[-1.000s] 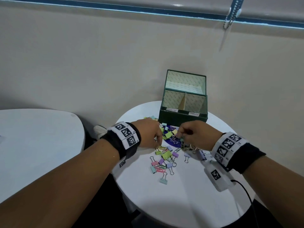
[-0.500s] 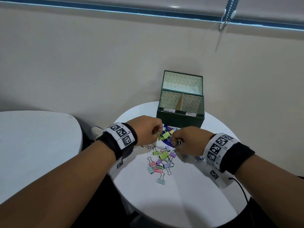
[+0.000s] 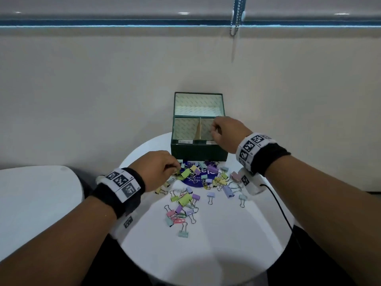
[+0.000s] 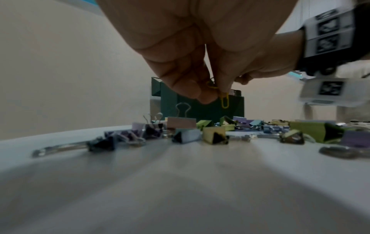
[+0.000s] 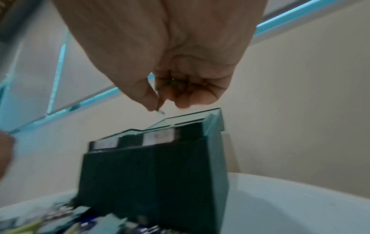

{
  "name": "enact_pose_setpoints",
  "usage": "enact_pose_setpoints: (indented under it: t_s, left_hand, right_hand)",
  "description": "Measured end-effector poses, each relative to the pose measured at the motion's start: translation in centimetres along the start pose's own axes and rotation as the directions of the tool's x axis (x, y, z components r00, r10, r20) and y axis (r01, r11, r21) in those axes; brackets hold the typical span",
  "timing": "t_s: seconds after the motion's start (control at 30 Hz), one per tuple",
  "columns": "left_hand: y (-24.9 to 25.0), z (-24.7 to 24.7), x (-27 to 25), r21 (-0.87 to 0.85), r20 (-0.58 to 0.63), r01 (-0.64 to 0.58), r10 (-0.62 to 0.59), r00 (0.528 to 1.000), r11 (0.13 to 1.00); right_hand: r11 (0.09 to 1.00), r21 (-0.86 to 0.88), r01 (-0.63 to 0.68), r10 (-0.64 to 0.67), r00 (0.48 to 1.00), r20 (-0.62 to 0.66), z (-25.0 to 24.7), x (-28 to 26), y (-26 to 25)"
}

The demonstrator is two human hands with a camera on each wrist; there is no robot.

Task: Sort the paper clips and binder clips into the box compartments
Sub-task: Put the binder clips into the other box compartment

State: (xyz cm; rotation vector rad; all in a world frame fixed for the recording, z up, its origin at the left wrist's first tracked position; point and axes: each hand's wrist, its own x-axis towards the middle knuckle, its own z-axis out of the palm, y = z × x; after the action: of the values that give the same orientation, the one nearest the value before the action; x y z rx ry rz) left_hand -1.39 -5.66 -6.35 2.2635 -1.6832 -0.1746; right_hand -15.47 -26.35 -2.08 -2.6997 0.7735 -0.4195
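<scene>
A dark green box (image 3: 199, 152) with its lid up stands at the back of the round white table (image 3: 206, 256); a divider splits its front part into two compartments. Pastel binder clips and paper clips (image 3: 191, 200) lie scattered in front of it. My left hand (image 3: 176, 169) is low at the pile's left edge and pinches a yellow paper clip (image 4: 224, 101) between thumb and forefinger. My right hand (image 3: 213, 131) hovers over the right compartment, fingers curled. In the right wrist view it (image 5: 162, 102) pinches a small clip (image 5: 160, 111), mostly hidden, above the box (image 5: 150, 174).
A blue round sheet (image 3: 194, 181) lies under the clips near the box. A second white table (image 3: 31, 203) stands at the left. A black cable (image 3: 278, 207) runs off the table's right side. A wall is close behind the box.
My right hand has risen from the pile and moved back and right to above the box's right compartment. My left hand stays at the pile's left edge.
</scene>
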Motion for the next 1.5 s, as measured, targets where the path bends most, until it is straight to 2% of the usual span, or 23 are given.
enact_pose_setpoints:
  t_s: [0.1, 0.17, 0.23, 0.27, 0.33, 0.37, 0.43, 0.57, 0.7, 0.8, 0.93, 1.0, 1.03, 1.1, 1.17, 1.23, 1.33, 1.5]
  left_hand:
    - [0.0, 0.2, 0.3, -0.036, -0.007, 0.02, -0.02, 1.0, 0.999]
    - [0.3, -0.3, 0.5, -0.12, -0.017, 0.087, -0.089, 0.996, 0.989]
    - [0.9, -1.2, 0.8, -0.232, -0.018, 0.16, -0.168, 0.986, 0.96]
    - [1.2, -1.6, 1.3, -0.272, -0.026, 0.174, -0.188, 0.982, 0.946]
    - [2.0, -2.5, 2.7, -0.3, -0.058, 0.177, -0.204, 0.977, 0.937]
    - [2.5, -2.8, 3.8, -0.292, -0.081, 0.161, -0.192, 0.978, 0.943]
    - [3.5, -3.0, 6.3, -0.248, -0.126, 0.117, -0.152, 0.98, 0.962]
    - [5.5, -2.2, 11.0, -0.141, -0.161, 0.108, -0.13, 0.978, 0.984]
    - [6.6, -1.0, 13.4, -0.068, -0.118, 0.161, -0.168, 0.979, 0.985]
    - [6.9, -0.9, 13.6, -0.075, -0.087, 0.162, -0.168, 0.982, 0.984]
    - [6.5, -1.3, 12.2, -0.148, -0.127, 0.099, -0.118, 0.985, 0.984]
    - [6.3, -1.5, 10.7, -0.112, -0.13, 0.041, -0.055, 0.99, 0.993]
    - [6.3, -1.6, 9.9, -0.06, -0.093, 0.004, -0.01, 0.996, 0.998]
    - [6.5, -1.5, 8.0, 0.078, 0.074, -0.065, 0.06, 0.995, 0.995]
    - [6.7, -1.0, 6.4, 0.208, 0.265, -0.138, 0.08, 0.961, 0.968]
    - [6.3, -0.6, 4.9, 0.263, 0.361, -0.174, 0.07, 0.93, 0.949]
    - [4.5, -0.9, 2.7, 0.257, 0.37, -0.109, 0.007, 0.929, 0.96]
    - [2.0, -0.5, 0.4, 0.279, 0.365, -0.049, -0.059, 0.929, 0.959]
  right_hand:
    - [0.998, -0.06, -0.011, 0.016, 0.996, 0.087, -0.1, 0.6, 0.7]
    - [0.996, -0.077, 0.041, -0.041, 0.999, -0.009, -0.1, -0.3, 0.8]
    - [0.982, -0.123, 0.143, -0.157, 0.981, -0.116, 0.2, -1.8, 0.9]
    - [0.971, -0.142, 0.192, -0.204, 0.976, -0.076, 0.5, -2.7, 1.0]
    - [0.962, -0.114, 0.249, -0.234, 0.963, 0.133, 1.1, -4.4, 1.0]
    - [0.964, -0.088, 0.252, -0.226, 0.947, 0.229, 1.6, -5.0, 1.1]
    - [0.976, -0.026, 0.218, -0.198, 0.924, 0.327, 2.2, -5.6, 1.3]
    - [0.984, 0.029, 0.173, -0.172, 0.915, 0.366, 3.5, -5.7, 1.5]
    - [0.99, 0.003, 0.144, -0.135, 0.924, 0.358, 4.3, -5.5, 1.8]
    - [0.993, -0.01, 0.114, -0.104, 0.937, 0.333, 4.5, -5.4, 2.1]
    - [0.992, 0.049, 0.12, -0.129, 0.91, 0.395, 4.7, -5.3, 2.0]
    - [0.991, 0.025, 0.134, -0.133, 0.908, 0.398, 4.7, -5.3, 2.0]
    - [0.99, -0.002, 0.141, -0.13, 0.915, 0.381, 4.6, -5.3, 2.0]
    - [0.989, -0.04, 0.143, -0.121, 0.934, 0.335, 4.5, -5.5, 1.8]
    - [0.986, -0.044, 0.162, -0.14, 0.936, 0.322, 4.3, -5.7, 1.5]
    - [0.976, -0.016, 0.217, -0.197, 0.913, 0.356, 4.2, -5.9, 1.1]
    - [0.97, 0.017, 0.241, -0.225, 0.874, 0.431, 4.2, -6.1, 0.8]
    - [0.975, -0.015, 0.224, -0.2, 0.897, 0.395, 4.4, -6.2, 0.9]
